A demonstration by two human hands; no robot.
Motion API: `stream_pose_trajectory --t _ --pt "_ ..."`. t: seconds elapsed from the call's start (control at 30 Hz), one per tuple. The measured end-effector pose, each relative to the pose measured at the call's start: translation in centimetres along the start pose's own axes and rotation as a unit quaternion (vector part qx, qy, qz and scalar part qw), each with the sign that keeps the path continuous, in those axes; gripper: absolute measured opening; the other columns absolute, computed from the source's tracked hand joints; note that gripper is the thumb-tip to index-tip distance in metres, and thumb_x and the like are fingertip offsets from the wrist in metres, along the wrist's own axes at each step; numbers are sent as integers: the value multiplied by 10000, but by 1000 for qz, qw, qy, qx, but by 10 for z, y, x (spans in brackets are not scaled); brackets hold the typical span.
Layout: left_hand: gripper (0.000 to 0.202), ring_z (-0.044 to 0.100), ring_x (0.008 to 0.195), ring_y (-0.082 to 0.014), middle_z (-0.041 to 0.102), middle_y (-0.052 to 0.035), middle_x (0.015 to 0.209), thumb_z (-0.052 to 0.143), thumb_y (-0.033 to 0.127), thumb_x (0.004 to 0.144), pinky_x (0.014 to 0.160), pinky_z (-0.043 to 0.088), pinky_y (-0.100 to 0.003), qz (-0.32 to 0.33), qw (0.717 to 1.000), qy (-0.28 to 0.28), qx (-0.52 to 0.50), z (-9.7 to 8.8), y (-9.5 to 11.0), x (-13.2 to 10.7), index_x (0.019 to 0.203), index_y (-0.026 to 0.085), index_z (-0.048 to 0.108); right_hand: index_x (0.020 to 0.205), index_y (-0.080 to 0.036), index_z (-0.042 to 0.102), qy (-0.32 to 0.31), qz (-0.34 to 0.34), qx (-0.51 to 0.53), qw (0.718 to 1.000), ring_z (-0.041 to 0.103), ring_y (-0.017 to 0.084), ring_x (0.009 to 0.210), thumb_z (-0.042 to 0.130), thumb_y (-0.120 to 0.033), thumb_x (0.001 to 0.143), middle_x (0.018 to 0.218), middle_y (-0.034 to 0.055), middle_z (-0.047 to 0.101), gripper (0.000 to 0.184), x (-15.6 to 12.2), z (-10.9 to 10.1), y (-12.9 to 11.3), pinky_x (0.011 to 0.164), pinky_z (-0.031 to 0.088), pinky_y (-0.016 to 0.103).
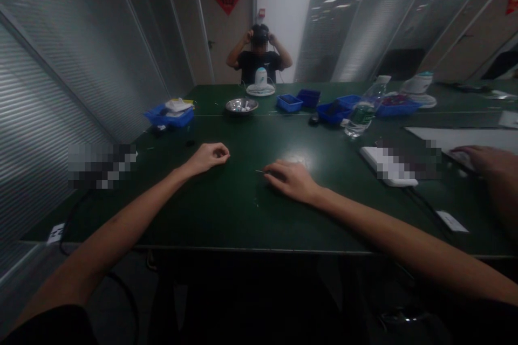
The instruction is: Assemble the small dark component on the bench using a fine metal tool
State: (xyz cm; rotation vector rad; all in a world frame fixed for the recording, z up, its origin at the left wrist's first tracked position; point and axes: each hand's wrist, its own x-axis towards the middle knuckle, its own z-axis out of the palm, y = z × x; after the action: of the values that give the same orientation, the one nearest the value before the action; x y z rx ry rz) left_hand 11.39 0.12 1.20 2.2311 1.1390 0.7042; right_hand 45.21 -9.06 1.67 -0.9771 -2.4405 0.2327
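My left hand is over the left-centre of the green table. Its thumb and fingers curl into a closed ring; anything pinched at the tips is too small to make out. To its right, my right hand rests low at the tabletop with the fingers closed. A thin, pale, needle-like rod sticks out from between its thumb and forefinger, pointing left towards my left hand. The rest of that rod is hidden inside the grip. Bare tabletop separates the two hands.
Beyond my hands are a metal bowl, a blue tray, small blue bins and a white fan. A plastic bottle leans at right. Another person's hand lies far right; a person is opposite.
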Motion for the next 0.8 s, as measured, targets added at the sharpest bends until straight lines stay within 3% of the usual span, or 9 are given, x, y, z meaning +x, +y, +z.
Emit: stream_pose_trajectory --t 0.17,0.3,0.47,0.6,0.8 --pt "312 739 827 -219 751 -93 933 719 430 842 750 573 -342 -77 990 77 -93 -26 -27 0 984 159 662 1224 -193 663 -2 -8 -1 1000 647 171 811 492 -410 1053 1077 80 699 324 0 1 1 712 499 308" --pt "300 742 773 -217 761 -100 886 741 399 805 678 564 -310 -121 971 192 -81 -51 -54 -3 941 149 647 1228 -196 664 1 -8 1 1000 650 168 810 498 -406 1053 1080 75 701 321 0 2 1 726 502 309" --pt "198 721 737 -196 749 -75 821 771 274 752 722 593 -320 -174 935 302 -67 -78 -83 -12 860 132 684 1218 -192 671 -3 -2 0 1000 650 166 816 502 -397 1051 1081 72 700 314 -1 0 -1 720 498 305" --pt "106 677 649 -153 730 -59 778 716 211 786 654 576 -277 -210 917 332 -65 -84 -92 -15 852 129 700 1223 -190 672 -6 -6 -5 1000 651 171 824 495 -402 1052 1072 75 702 324 -1 0 -1 716 495 303" --pt "134 660 612 -150 727 -63 755 734 213 787 603 560 -262 -241 913 327 -48 -77 -90 -12 881 119 740 1224 -196 673 -8 -3 -8 1000 657 178 828 498 -405 1049 1078 82 703 324 0 1 1 718 490 305"
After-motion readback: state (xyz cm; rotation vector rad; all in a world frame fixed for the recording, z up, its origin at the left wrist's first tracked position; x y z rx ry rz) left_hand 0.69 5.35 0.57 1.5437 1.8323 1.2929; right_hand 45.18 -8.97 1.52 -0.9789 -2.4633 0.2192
